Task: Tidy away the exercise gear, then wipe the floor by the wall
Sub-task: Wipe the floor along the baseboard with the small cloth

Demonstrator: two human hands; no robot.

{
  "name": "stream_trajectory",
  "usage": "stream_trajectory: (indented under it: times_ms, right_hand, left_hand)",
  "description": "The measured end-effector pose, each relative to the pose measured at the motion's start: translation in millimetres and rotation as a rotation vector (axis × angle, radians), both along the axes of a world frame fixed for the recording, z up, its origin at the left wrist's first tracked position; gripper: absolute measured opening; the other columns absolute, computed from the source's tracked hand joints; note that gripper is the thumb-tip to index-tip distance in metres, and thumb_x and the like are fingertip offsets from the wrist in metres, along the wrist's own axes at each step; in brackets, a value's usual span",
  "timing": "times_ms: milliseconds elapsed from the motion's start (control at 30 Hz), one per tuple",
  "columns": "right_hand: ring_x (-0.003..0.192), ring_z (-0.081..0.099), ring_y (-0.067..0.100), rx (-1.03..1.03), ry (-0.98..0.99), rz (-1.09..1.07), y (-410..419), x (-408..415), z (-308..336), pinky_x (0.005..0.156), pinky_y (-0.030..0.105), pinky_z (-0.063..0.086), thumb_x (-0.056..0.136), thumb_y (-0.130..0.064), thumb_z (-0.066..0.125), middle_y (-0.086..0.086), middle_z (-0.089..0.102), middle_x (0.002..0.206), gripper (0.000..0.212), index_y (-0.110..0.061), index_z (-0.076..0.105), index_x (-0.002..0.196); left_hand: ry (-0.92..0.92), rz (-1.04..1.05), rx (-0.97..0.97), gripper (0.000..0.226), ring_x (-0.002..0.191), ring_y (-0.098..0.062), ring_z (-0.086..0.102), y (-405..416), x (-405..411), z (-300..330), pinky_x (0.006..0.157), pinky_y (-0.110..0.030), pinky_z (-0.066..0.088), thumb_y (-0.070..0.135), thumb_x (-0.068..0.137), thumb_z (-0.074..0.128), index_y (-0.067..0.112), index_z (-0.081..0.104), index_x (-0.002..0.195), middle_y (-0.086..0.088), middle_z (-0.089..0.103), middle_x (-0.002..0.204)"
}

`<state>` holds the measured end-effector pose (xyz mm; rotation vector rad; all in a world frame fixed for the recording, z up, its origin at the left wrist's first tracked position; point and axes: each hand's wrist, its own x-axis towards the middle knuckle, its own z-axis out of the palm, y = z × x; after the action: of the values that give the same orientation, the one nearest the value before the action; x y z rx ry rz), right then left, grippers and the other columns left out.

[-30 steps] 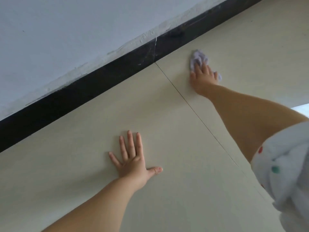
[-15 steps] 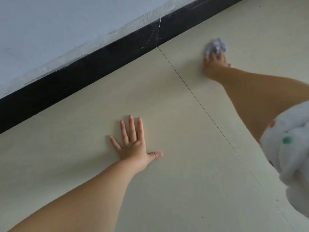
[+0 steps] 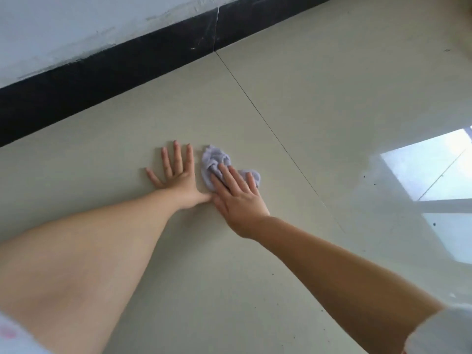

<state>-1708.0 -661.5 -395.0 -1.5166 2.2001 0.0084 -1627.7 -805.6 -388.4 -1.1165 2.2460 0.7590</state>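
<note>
One cloth (image 3: 217, 162), now beside left hand (image 3: 176, 177), under right hand (image 3: 237, 198).

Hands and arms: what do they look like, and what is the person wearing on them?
Both forearms are bare, with no watch, rings or gloves to be seen. The left hand and right hand have short, plain nails. A white sleeve ends above the right elbow. At the left arm's lower corner, a pale sleeve edge shows pink marks.

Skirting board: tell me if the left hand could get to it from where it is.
Probably yes. The left hand lies flat on the floor, fingers towards the skirting board, with only bare tile between. The cloth and right hand sit beside it, not in the way.
</note>
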Motion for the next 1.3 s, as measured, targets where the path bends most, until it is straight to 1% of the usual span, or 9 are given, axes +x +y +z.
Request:
stream_trajectory:
  times_ms: [100, 267, 400, 567, 633, 700, 800, 933, 1300]
  right_hand:
    - [0.142, 0.029, 0.027, -0.052, 0.013, 0.236, 18.6, -39.4, 2.2, 0.113, 0.048, 0.022, 0.095, -0.034, 0.024, 0.006, 0.028, 0.155, 0.056, -0.019, 0.031, 0.148]
    - [0.148, 0.004, 0.025, 0.182, 0.093, -0.546, 59.8, -162.7, 14.3, 0.116, 0.048, 0.013, 0.101, -0.026, 0.033, 0.001, -0.006, 0.161, 0.057, -0.026, 0.009, 0.152]
    - [0.146, 0.011, 0.027, 0.149, 0.051, -0.69, 61.4, -129.1, 18.8, 0.116, 0.048, 0.013, 0.093, -0.006, 0.04, 0.002, -0.003, 0.161, 0.064, -0.024, 0.02, 0.151]
    - [0.147, 0.006, 0.027, 0.004, -0.131, -0.405, 45.0, 42.3, 21.8, 0.116, 0.048, 0.002, 0.075, 0.016, 0.041, 0.01, 0.01, 0.159, 0.081, -0.019, 0.033, 0.148]
    - [0.137, 0.03, 0.033, -0.084, -0.153, -0.167, 42.6, 105.5, 23.1, 0.111, 0.051, 0.022, 0.074, 0.009, 0.046, 0.018, 0.036, 0.149, 0.067, -0.011, 0.049, 0.138]
    - [0.106, 0.053, 0.036, -0.061, -0.14, -0.035, 36.6, 150.3, 29.0, 0.09, 0.046, 0.048, 0.068, 0.002, 0.059, 0.018, 0.057, 0.122, 0.046, -0.009, 0.064, 0.113]
    - [0.113, 0.044, 0.035, 0.168, -0.159, 0.03, 22.0, 178.5, 54.5, 0.093, 0.041, 0.039, 0.081, 0.002, 0.054, 0.014, 0.04, 0.134, 0.052, -0.012, 0.045, 0.13]
    - [0.117, 0.039, 0.03, 0.302, -0.243, -0.086, 33.0, 176.6, 132.1, 0.096, 0.037, 0.036, 0.082, 0.003, 0.046, 0.011, 0.039, 0.13, 0.05, -0.014, 0.043, 0.129]
    - [0.116, 0.04, 0.027, 0.293, -0.063, 0.246, 61.1, 127.8, 497.6, 0.093, 0.035, 0.035, 0.083, -0.002, 0.049, 0.01, 0.041, 0.129, 0.053, -0.017, 0.041, 0.134]
  left_hand:
    - [0.055, -0.029, 0.025, 0.125, 0.14, -0.023, -0.032, -6.5, 7.5, 2.1, 0.107, -0.065, -0.008, 0.06, 0.067, 0.073, 0.029, -0.018, 0.148, 0.002, -0.035, 0.151]
    - [0.128, -0.217, -0.026, 0.092, 0.145, -0.02, -0.019, -17.4, 45.0, 4.9, 0.114, -0.055, -0.002, 0.043, 0.082, 0.067, 0.028, 0.008, 0.152, -0.002, -0.019, 0.158]
    - [0.193, -0.184, -0.165, 0.07, 0.147, -0.02, -0.001, 8.4, 102.9, 7.9, 0.115, -0.052, 0.004, 0.036, 0.09, 0.058, 0.021, 0.025, 0.149, -0.007, -0.001, 0.16]
    - [0.012, 0.144, -0.031, 0.062, 0.147, -0.021, 0.003, 75.3, 160.3, 35.3, 0.116, -0.05, 0.009, 0.032, 0.093, 0.052, 0.022, 0.026, 0.148, -0.006, 0.003, 0.16]
    - [-0.032, 0.278, 0.042, 0.058, 0.146, -0.02, 0.006, 100.7, 178.9, 50.7, 0.117, -0.047, 0.013, 0.03, 0.095, 0.05, 0.021, 0.028, 0.147, -0.006, 0.01, 0.159]
    - [-0.009, 0.346, 0.087, 0.055, 0.145, -0.022, 0.015, 120.3, 195.5, 67.8, 0.116, -0.044, 0.019, 0.026, 0.095, 0.048, 0.017, 0.031, 0.146, -0.009, 0.022, 0.156]
    - [0.061, 0.404, 0.087, 0.051, 0.137, -0.024, 0.03, 131.9, 215.3, 98.8, 0.111, -0.042, 0.027, 0.022, 0.094, 0.047, 0.012, 0.036, 0.142, -0.008, 0.038, 0.146]
    - [-0.044, 0.43, 0.063, 0.047, 0.133, -0.023, 0.035, 137.5, 238.4, 163.4, 0.11, -0.041, 0.026, 0.02, 0.094, 0.044, 0.014, 0.039, 0.14, -0.005, 0.041, 0.143]
    - [-0.038, 0.33, 0.1, 0.048, 0.141, -0.02, 0.022, 158.7, 236.5, 492.8, 0.117, -0.046, 0.01, 0.032, 0.1, 0.031, 0.02, 0.025, 0.146, -0.003, 0.028, 0.151]
